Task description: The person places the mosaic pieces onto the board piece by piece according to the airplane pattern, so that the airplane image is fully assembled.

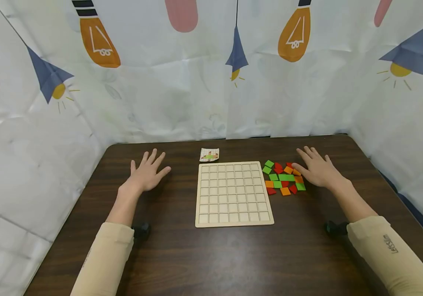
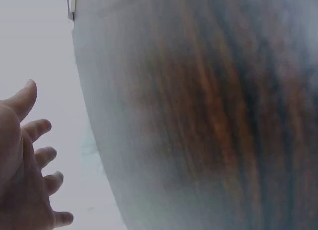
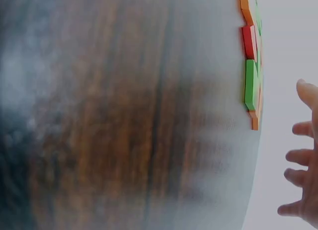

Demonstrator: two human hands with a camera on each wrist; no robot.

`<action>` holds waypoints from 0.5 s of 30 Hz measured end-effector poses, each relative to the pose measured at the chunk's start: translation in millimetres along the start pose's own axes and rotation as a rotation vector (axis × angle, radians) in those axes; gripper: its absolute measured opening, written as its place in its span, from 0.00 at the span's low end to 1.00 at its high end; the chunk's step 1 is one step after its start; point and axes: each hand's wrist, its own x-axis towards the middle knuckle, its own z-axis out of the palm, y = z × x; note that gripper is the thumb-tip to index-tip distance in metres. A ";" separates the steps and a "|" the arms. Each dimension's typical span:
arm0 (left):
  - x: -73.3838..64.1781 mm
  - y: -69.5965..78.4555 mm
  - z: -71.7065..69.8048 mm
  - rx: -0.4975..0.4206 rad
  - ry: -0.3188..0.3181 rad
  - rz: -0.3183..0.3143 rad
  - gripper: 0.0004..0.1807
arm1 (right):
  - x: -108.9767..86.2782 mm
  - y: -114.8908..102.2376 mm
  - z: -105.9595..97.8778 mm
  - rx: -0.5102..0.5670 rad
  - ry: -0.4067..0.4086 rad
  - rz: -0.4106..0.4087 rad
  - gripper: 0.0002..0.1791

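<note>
My left hand [image 1: 145,174] is spread over the left part of the table, fingers straight and holding nothing. On the other side my right hand [image 1: 319,168] has its fingers spread too, its thumb close to a cluster of coloured pieces. Between the hands lies a pale wooden grid board [image 1: 233,194] with bare square cells. Along its right edge are several green pieces [image 1: 286,177], red pieces [image 1: 271,191] and orange pieces [image 1: 285,191], lying flat. Behind the board is a small pattern card [image 1: 209,155] with a coloured figure on a grid.
The dark wood-grain table [image 1: 219,259] has rounded far corners. Behind it and along the sides hangs a white curtain [image 1: 174,98] printed with lamps and bulbs. Dark wrist straps with cameras sit below both hands, next to the beige sleeves [image 1: 104,255].
</note>
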 end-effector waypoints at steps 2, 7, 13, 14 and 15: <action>-1.5 5.2 0.3 -0.025 0.002 0.022 0.41 | -0.1 -1.4 0.4 0.020 0.006 -0.012 0.44; -7.4 16.8 3.8 -0.109 -0.016 0.092 0.42 | -1.1 -4.9 0.5 0.104 -0.003 -0.023 0.40; -14.9 26.6 9.5 -0.170 -0.034 0.155 0.41 | 2.4 -5.8 5.2 0.153 -0.007 -0.030 0.38; -16.6 28.1 10.2 -0.181 -0.042 0.163 0.41 | 3.2 -5.9 6.6 0.158 -0.007 -0.034 0.37; -18.4 29.4 11.5 -0.190 -0.050 0.172 0.41 | 4.0 -5.4 8.4 0.161 -0.006 -0.039 0.36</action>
